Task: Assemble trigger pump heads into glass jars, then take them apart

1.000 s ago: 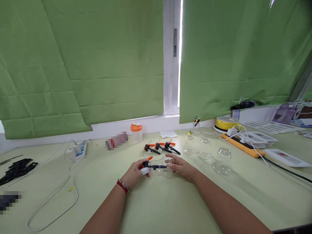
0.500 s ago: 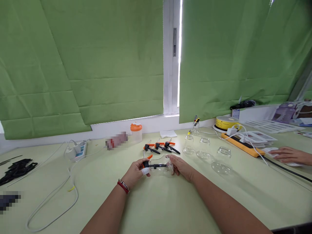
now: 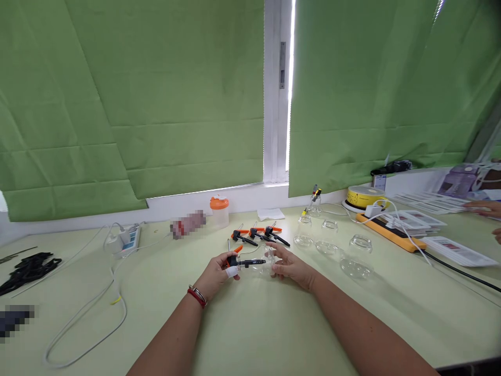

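A clear bottle (image 3: 256, 267) lies sideways between my hands, just above or on the table. Its neck end points left, and the black tube of a spray head (image 3: 231, 259) runs inside it. My left hand (image 3: 219, 271) is closed around the black spray head with its orange trigger, at the neck; a white wrap covers the thumb. My right hand (image 3: 289, 266) grips the wide base end with fingers and thumb. Behind the bottle lie three more black-and-orange spray heads (image 3: 256, 233). Several clear bottles (image 3: 357, 256) stand to the right.
Farther back are an orange-lidded jar (image 3: 219, 211), a white paper (image 3: 271, 214) and a yellow round tin (image 3: 366, 197). An orange power strip (image 3: 391, 233) and printed sheets (image 3: 460, 250) lie right, near another person's hand (image 3: 485, 209). Cables and a white power strip (image 3: 131, 241) are left.
The bottle and spray head have shifted slightly left in my hands, and my right fingers have moved on the base. The other person's hand has pulled away from the sheets to the right.
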The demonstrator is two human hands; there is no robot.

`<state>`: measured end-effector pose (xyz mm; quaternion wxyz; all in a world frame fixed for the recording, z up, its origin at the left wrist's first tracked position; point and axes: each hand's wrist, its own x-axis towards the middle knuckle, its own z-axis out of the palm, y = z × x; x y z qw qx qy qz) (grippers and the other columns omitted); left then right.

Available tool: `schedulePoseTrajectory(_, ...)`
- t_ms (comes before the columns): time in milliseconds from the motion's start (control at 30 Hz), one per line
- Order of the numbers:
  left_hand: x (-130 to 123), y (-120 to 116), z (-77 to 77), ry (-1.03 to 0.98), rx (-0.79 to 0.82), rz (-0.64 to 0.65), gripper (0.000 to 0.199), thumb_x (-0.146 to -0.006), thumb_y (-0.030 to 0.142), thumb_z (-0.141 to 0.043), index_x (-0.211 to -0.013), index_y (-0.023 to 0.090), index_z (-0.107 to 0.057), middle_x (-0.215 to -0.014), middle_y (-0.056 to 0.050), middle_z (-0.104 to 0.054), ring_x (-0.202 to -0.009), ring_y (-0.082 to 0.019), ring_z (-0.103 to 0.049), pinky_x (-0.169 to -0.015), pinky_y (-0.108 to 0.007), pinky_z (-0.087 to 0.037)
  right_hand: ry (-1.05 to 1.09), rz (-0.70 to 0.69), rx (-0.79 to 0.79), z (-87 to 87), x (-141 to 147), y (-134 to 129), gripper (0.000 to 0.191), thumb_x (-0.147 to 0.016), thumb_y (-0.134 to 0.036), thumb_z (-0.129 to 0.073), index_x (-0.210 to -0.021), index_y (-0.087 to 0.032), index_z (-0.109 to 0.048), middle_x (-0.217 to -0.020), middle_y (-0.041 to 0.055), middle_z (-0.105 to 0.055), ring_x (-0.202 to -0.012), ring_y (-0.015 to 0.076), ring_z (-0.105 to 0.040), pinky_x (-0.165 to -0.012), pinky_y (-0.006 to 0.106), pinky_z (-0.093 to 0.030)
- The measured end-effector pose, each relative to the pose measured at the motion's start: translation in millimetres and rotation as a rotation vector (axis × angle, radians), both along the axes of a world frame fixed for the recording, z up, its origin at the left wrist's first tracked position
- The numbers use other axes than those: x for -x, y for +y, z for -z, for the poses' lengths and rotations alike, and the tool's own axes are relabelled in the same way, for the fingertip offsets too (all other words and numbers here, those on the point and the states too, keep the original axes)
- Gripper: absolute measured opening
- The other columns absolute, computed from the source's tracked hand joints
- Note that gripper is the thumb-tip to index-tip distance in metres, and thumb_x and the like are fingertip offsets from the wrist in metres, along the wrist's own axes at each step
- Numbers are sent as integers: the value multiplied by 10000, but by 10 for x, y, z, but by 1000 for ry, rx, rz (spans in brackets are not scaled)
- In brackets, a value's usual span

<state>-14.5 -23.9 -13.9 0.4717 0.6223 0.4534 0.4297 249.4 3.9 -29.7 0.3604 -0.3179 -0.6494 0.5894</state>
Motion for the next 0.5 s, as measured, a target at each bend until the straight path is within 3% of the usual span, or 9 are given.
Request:
schedulePoseTrajectory(100, -1, 3, -4, -5, 5, 10, 390, -659, 276, -695, -1029, 192, -604, -816, 1, -625, -650, -160, -639, -761, -320, -473, 3, -2, 30, 19, 8, 14, 668, -717, -448, -667, -1305, -320, -376, -1141, 57, -501, -673, 117, -598, -593, 265, -431)
schedulePoseTrajectory(267, -7, -5, -14, -4, 10, 16, 394, -650, 261, -694, -1026, 188, -603, -805, 3, -623, -656, -164, -635, -756, -317, -475, -10, 33, 26, 61, 18, 38, 623, -764, -506, -602, -1281, -212, -417, -814, 21, -587, -608, 120, -555, -536, 241, -378)
schedulePoseTrajectory(500, -20, -20, -35, 8, 13, 15, 395, -664, 257, -684, -1042, 184, -600, -757, 18, -619, -658, -160, -637, -762, -308, -461, -88, 78, 14, 87, 42, 57, 623, -811, -594, -467, -1269, -173, -442, -669, 3, -590, -519, 100, -485, -524, 231, -373)
